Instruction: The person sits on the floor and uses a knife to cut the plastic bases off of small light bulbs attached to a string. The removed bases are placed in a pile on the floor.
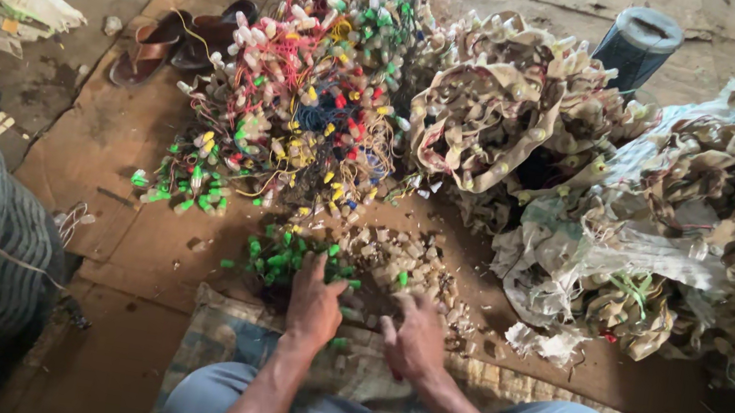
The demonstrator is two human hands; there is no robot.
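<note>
Green caps [282,257] heaped under left grip [314,303], fingers spread flat; right grip [414,340] loosely curled, holding unclear; tangled bundles [306,100] beyond, unsorted.

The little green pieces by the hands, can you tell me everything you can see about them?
The green pieces are many small, bright green bits that look like plastic, lying loose in a low heap on the brown floor. Their exact shape is too small to tell. The left hand rests on the heap's near edge, fingers spread over it. To the right they meet a pile of pale beige pieces, with a few green ones strayed into it. Behind them sits a big colourful tangle of wires.
</note>
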